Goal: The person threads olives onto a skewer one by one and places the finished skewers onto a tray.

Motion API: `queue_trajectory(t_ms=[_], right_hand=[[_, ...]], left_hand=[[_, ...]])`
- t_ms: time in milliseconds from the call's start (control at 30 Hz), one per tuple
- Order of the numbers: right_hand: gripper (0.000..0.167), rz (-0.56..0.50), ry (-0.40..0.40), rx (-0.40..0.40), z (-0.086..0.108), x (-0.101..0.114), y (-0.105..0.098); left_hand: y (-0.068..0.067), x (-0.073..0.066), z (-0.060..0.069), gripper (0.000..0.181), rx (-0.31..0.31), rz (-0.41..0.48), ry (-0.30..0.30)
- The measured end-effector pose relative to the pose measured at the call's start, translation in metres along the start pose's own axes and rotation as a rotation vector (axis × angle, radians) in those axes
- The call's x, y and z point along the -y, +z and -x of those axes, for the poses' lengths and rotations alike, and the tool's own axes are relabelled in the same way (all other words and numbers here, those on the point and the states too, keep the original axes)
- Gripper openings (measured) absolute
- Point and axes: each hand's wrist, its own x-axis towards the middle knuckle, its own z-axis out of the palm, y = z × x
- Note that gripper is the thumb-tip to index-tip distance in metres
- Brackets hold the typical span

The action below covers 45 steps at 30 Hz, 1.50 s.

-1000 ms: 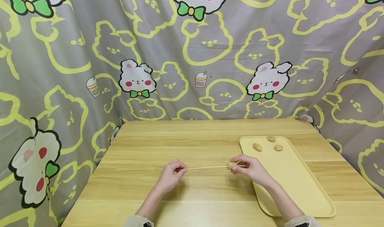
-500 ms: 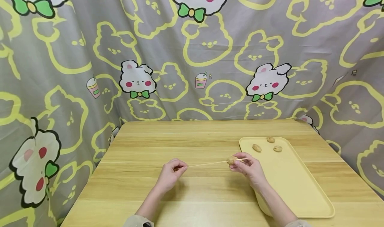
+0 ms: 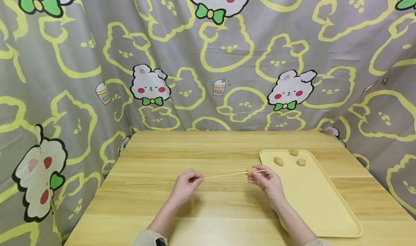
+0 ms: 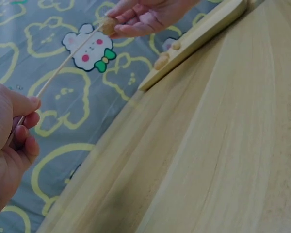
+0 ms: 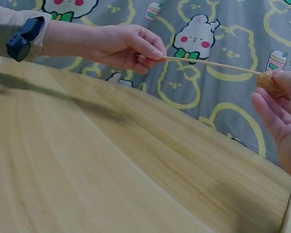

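A thin wooden skewer (image 3: 224, 175) spans the gap between my hands above the table, tilted slightly up to the right. Its left end is pinched between thumb and fingers of my left hand (image 3: 186, 188). My right hand (image 3: 271, 186) pinches a small golden-brown ball of food (image 3: 249, 172), rough-skinned in the right wrist view (image 5: 267, 84). The skewer passes through or along this ball, and its right end shows past the thumb in the head view. Three similar brown pieces (image 3: 278, 161) lie at the far end of a pale yellow tray (image 3: 320, 202).
The tray stands on the right side of the wooden table (image 3: 156, 155), partly under my right forearm. A patterned curtain (image 3: 182, 58) hangs behind the table and along both sides. A dark wrist device (image 5: 25, 39) sits at my left sleeve.
My right hand has risen slightly and turned, lifting the ball and the skewer's right end. The left hand keeps its hold almost in place. The tray pieces stay put.
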Motion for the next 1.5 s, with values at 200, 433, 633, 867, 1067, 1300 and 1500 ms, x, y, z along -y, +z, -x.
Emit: queue_trajectory(t_ms=[200, 433, 633, 867, 1067, 1300, 1500], right_hand=[[0.017, 0.005, 0.045, -0.077, 0.004, 0.016, 0.020], [0.028, -0.089, 0.091, -0.101, 0.007, 0.019, 0.027], [0.027, -0.127, 0.125, -0.066, 0.009, 0.012, 0.029], [0.026, -0.125, 0.137, -0.086, 0.009, 0.008, 0.034], [0.026, -0.136, 0.135, -0.091, 0.007, 0.008, 0.038], [0.028, -0.146, 0.143, -0.069, 0.004, 0.006, 0.043], [0.029, -0.139, 0.154, -0.070, 0.001, 0.003, 0.048]], left_hand=[[-0.001, -0.003, -0.002, 0.005, 0.004, -0.010, 0.012], [0.001, -0.004, -0.003, 0.006, 0.030, 0.015, -0.021], [0.009, 0.018, -0.008, 0.004, 0.039, 0.026, -0.006], [0.015, 0.033, -0.011, 0.005, 0.037, 0.030, 0.022], [0.017, 0.029, -0.014, 0.005, 0.044, 0.037, 0.017], [0.015, 0.008, -0.011, 0.004, 0.057, 0.046, 0.016], [0.011, -0.015, -0.007, 0.005, 0.074, 0.034, 0.016]])
